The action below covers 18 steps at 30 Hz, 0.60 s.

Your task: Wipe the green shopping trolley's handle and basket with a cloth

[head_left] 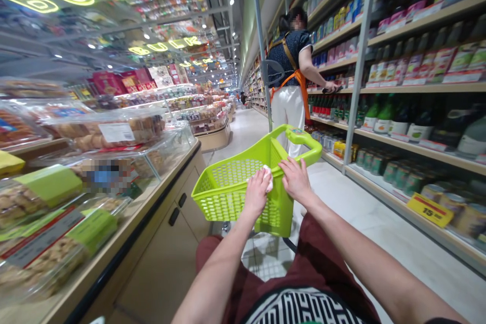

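A lime-green plastic shopping cart with perforated walls and a thick handle stands in front of my knees. My left hand is closed on a crumpled white wipe, pressed against the near side rim of the cart. Just to its right, my right hand grips the cart's rim below the handle, its fingers hooked over the edge. The inside of the cart shows only in part; I cannot see its floor.
On the left, a display counter carries packaged cookies. Shelves of bottles and cans line the right side. A person in an orange apron stands just beyond the cart, one arm toward the shelf. A grey post rises nearby.
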{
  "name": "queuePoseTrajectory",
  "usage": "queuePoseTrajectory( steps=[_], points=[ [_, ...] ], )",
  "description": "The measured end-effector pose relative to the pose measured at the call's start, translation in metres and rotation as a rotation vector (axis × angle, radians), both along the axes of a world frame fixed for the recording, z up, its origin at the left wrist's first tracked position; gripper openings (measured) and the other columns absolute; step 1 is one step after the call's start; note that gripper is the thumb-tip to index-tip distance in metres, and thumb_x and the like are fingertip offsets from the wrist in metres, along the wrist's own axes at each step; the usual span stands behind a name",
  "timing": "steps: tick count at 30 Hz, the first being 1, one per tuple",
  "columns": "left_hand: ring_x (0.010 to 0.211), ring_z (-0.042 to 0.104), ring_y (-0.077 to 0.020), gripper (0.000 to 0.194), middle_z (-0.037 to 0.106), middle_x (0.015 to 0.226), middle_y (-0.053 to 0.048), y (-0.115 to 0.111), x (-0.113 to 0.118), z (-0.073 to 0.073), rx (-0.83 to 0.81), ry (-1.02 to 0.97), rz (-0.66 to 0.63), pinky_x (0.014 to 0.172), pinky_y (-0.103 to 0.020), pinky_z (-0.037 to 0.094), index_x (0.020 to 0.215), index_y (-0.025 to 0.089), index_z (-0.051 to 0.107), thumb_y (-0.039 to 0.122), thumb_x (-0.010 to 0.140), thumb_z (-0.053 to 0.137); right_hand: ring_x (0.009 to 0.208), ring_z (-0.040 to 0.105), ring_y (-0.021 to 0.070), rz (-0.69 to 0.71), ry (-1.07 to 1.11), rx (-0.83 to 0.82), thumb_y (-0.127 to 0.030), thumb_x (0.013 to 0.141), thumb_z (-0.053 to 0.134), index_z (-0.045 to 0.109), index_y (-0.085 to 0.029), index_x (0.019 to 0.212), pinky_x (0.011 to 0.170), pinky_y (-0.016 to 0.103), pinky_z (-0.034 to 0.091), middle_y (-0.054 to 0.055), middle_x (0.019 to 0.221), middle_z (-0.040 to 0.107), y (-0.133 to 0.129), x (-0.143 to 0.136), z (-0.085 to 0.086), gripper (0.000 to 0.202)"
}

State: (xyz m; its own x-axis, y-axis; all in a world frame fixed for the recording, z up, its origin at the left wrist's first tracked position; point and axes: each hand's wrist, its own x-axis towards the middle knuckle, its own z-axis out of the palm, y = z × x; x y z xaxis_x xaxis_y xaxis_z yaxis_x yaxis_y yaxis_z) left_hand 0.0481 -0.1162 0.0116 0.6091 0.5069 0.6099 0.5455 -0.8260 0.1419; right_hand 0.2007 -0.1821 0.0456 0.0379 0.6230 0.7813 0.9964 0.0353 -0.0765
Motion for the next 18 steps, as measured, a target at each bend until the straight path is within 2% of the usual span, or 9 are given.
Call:
queuePoseTrajectory(
  steps=[3, 5, 8, 10, 13, 16, 18],
  points=[
    [0.128, 0.027, -0.0238, 0.053, 0.034, 0.138, -0.007, 0.015, -0.035, -0.006, -0.019, 0.026, 0.101, 0.101, -0.047, 0.027, 0.127, 0.026, 0.041, 0.006, 0.077, 0.040, 0.121, 0.034, 0.0248, -0.071, 0.044, 0.077, -0.011, 0.072, 0.042, 0.053, -0.016, 0.110, 0.101, 0.053, 0.010, 0.009, 0.119, 0.053, -0.004, 0.011, 0.001, 0.040],
    [0.127, 0.029, -0.0233, 0.055, 0.035, 0.137, -0.006, 0.028, -0.058, -0.013, -0.063, -0.026, 0.207, 0.101, -0.046, 0.026, 0.126, 0.027, 0.042, 0.004, 0.076, 0.038, 0.122, 0.032, 0.0252, -0.115, 0.066, 0.126, -0.011, 0.071, 0.042, 0.052, -0.016, 0.112, 0.101, 0.053, 0.011, 0.009, 0.122, 0.051, -0.007, 0.021, 0.001, 0.042],
    [0.125, 0.032, -0.0219, 0.053, 0.040, 0.134, -0.009, 0.042, -0.067, -0.020, -0.161, -0.184, 0.319, 0.101, -0.044, 0.029, 0.126, 0.021, 0.041, 0.006, 0.075, 0.037, 0.125, 0.028, 0.0251, -0.162, 0.084, 0.173, -0.011, 0.070, 0.043, 0.051, -0.016, 0.113, 0.101, 0.053, 0.011, 0.009, 0.124, 0.049, -0.010, 0.031, 0.001, 0.044],
    [0.125, 0.033, -0.0206, 0.054, 0.042, 0.132, -0.011, 0.041, -0.050, -0.017, -0.210, -0.258, 0.279, 0.101, -0.041, 0.030, 0.126, 0.017, 0.041, 0.006, 0.074, 0.037, 0.125, 0.028, 0.0245, -0.167, 0.088, 0.185, -0.011, 0.070, 0.042, 0.051, -0.016, 0.112, 0.102, 0.052, 0.012, 0.009, 0.125, 0.048, -0.012, 0.029, 0.003, 0.043],
    [0.125, 0.033, -0.0194, 0.056, 0.043, 0.131, -0.009, 0.022, -0.001, 0.000, -0.209, -0.255, 0.130, 0.101, -0.041, 0.030, 0.126, 0.018, 0.041, 0.004, 0.072, 0.037, 0.125, 0.028, 0.0234, -0.136, 0.078, 0.186, -0.012, 0.072, 0.042, 0.052, -0.017, 0.111, 0.102, 0.051, 0.012, 0.008, 0.125, 0.048, -0.012, 0.019, 0.007, 0.041],
    [0.126, 0.031, -0.0208, 0.053, 0.038, 0.135, -0.010, -0.004, 0.042, 0.021, -0.099, -0.174, -0.005, 0.100, -0.042, 0.030, 0.126, 0.020, 0.041, 0.007, 0.075, 0.039, 0.125, 0.028, 0.0226, -0.112, 0.073, 0.194, -0.013, 0.073, 0.041, 0.052, -0.017, 0.111, 0.103, 0.050, 0.012, 0.007, 0.125, 0.049, -0.011, 0.009, 0.012, 0.039],
    [0.127, 0.029, -0.0230, 0.049, 0.033, 0.138, -0.009, -0.014, 0.050, 0.029, -0.004, -0.095, -0.054, 0.100, -0.045, 0.029, 0.125, 0.021, 0.042, 0.010, 0.077, 0.041, 0.126, 0.028, 0.0223, -0.115, 0.082, 0.201, -0.013, 0.074, 0.040, 0.052, -0.017, 0.111, 0.103, 0.049, 0.012, 0.007, 0.125, 0.049, -0.011, 0.008, 0.014, 0.039]
  ],
)
